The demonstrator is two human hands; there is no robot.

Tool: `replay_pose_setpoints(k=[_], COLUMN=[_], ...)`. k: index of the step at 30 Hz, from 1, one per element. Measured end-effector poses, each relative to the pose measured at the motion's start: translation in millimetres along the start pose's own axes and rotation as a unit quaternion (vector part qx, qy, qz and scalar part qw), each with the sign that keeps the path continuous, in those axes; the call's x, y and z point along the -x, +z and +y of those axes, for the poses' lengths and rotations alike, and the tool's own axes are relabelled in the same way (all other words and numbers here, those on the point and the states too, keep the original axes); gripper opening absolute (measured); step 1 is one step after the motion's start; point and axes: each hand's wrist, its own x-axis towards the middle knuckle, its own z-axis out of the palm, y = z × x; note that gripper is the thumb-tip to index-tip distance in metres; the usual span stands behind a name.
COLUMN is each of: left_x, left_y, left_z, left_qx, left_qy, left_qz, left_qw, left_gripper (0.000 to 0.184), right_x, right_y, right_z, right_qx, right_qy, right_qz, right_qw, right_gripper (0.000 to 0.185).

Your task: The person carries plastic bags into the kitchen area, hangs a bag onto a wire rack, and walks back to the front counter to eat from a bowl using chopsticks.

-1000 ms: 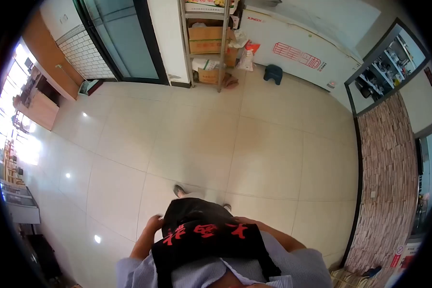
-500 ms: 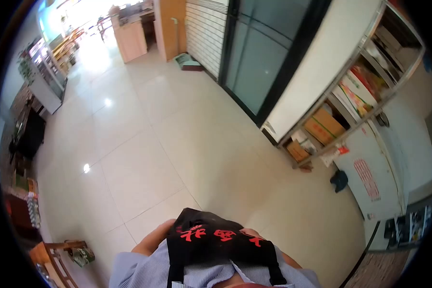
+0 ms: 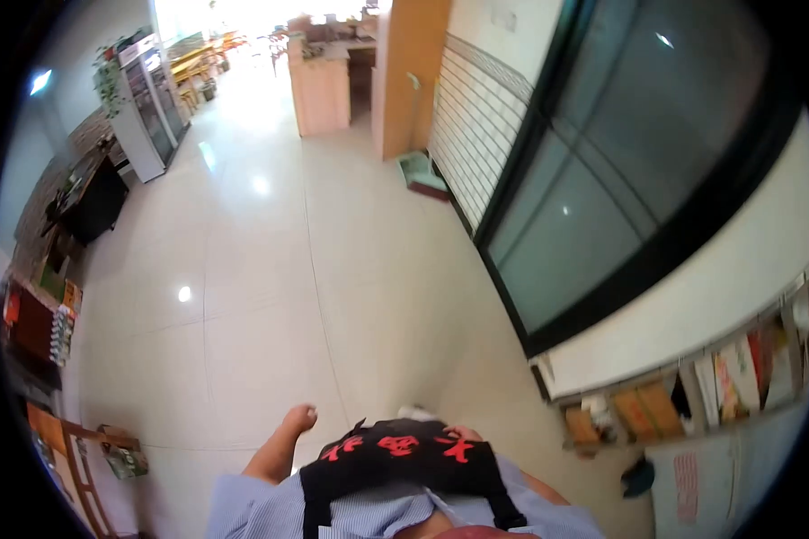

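Wearing a black apron (image 3: pixel 382 454), looking light, soft and limp, probably suiting a grip at its edge; resting the right hand (image 3: pixel 461 433) there, hiding how open its fingers are; holding the left hand (image 3: pixel 300 418) apart, curling its fingers nearly closed, showing nothing inside.

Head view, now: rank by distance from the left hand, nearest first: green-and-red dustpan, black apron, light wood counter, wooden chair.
From the left hand:
1. black apron, just to its right, on the wearer's front
2. wooden chair, off to the left
3. green-and-red dustpan, ahead and right, by the tiled wall
4. light wood counter, ahead, beyond the dustpan
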Motion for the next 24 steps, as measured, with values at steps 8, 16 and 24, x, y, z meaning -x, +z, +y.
replay_pose_setpoints(k=[8,16,24], left_x=[-1,-199,-542], left_y=[9,-76,-341], left_z=[-11,-41,52], left_qx=[0.144,0.165,0.075], left_qy=[-0.18,-0.247,-0.021], left_qz=[-0.077,-0.107,0.081], left_qw=[0.97,0.949,0.994], left_gripper=[0.034,0.035,0.035], right_x=[-189,-417,-553], right_y=[-106,-134,-227], right_z=[-218,-336,-436], right_qx=[0.306,0.222,0.019], right_qy=[-0.047,-0.093,0.004], right_qz=[-0.19,-0.157,-0.062], right_qw=[0.932,0.958,0.998], right_gripper=[0.04,0.041,0.039])
